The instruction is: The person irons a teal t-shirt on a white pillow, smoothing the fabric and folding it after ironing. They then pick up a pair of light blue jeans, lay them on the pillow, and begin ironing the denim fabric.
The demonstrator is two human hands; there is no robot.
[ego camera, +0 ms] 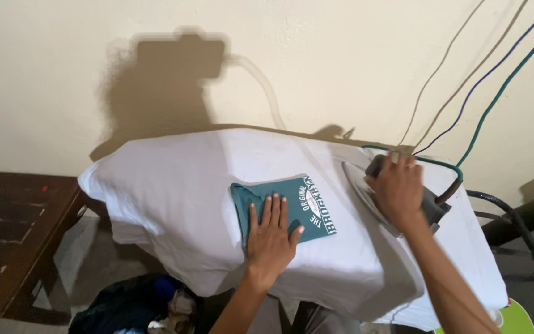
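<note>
Two hands, left hand [271, 238] flat on teal shirt [282, 207], right hand [398, 188] apparently gripping iron [431, 207]

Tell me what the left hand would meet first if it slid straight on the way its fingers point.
The left hand lies flat on the folded teal garment, fingers pointing toward the wall. It would cross the garment's far edge, then bare white cover, then probably the wall.
</note>
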